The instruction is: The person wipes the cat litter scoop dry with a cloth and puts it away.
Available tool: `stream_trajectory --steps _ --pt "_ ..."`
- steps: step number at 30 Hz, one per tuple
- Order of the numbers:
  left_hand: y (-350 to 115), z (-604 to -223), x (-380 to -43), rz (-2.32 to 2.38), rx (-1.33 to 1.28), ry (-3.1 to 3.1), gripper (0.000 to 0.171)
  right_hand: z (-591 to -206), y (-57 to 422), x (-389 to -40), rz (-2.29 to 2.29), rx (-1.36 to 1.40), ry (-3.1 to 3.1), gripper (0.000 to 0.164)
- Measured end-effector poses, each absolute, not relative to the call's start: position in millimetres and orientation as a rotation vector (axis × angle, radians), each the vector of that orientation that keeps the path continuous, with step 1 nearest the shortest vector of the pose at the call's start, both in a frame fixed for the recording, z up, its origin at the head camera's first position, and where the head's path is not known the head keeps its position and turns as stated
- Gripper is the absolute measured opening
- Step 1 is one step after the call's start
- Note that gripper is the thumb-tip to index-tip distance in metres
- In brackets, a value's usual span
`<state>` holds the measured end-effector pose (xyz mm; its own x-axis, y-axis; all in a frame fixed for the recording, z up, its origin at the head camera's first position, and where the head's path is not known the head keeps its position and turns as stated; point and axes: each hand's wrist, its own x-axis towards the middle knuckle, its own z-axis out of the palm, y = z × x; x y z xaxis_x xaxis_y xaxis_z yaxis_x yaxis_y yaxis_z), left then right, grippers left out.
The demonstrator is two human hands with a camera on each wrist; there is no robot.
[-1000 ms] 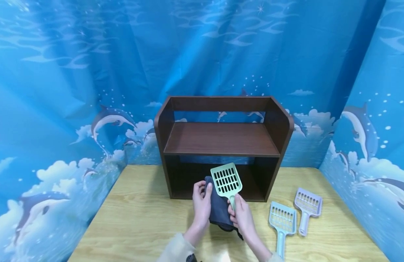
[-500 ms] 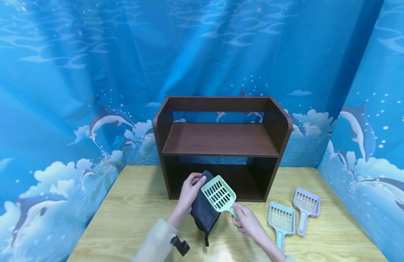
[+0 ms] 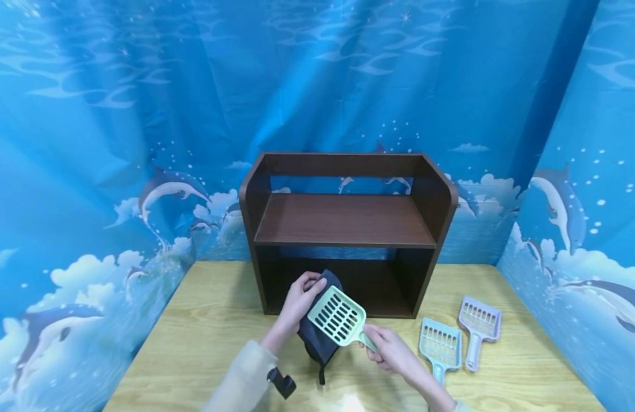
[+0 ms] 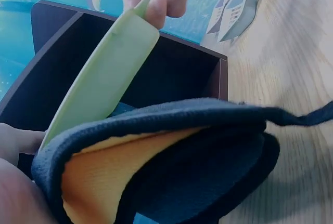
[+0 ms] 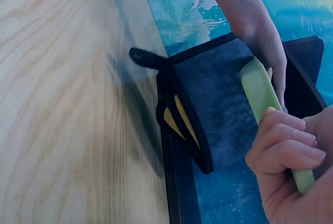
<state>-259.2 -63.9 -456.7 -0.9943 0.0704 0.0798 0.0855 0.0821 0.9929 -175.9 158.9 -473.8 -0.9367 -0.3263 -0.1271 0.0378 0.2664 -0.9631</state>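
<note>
My left hand (image 3: 298, 300) grips a folded dark grey-blue cleaning cloth (image 3: 315, 341) near its upper end, with the thumb on top. The cloth's orange lining (image 4: 96, 182) shows between its folds in the left wrist view, and a dark loop (image 5: 147, 58) sticks out at one corner. A pale green litter scoop (image 3: 355, 334) with a slotted head is in my right hand (image 3: 391, 350), fingers curled round the handle. Its head lies over the cloth, its far edge right by my left thumb. In the right wrist view the scoop (image 5: 258, 90) meets the cloth's face.
A dark brown two-tier shelf (image 3: 346, 218) stands at the back of the wooden table (image 3: 214, 320). To the right lie a light blue litter scoop (image 3: 438, 361) and a lilac one (image 3: 473, 346). A blue dolphin-print curtain (image 3: 317, 86) surrounds the table.
Cloth and green scoop have shifted left and tilted; the scoop's head has swung to the left and lower. During the last half second it has slid slightly further left over the cloth.
</note>
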Motion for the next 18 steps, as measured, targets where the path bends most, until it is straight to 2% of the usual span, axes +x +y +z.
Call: stream_trajectory --steps 9,18 --pt "-71 -456 -249 -2.183 -0.121 -2.209 0.033 -473 160 -180 -1.707 -0.312 2.276 0.045" --pt "-76 -456 -238 -2.284 -0.058 -2.132 0.035 -468 158 -184 -1.73 -0.248 2.308 0.048"
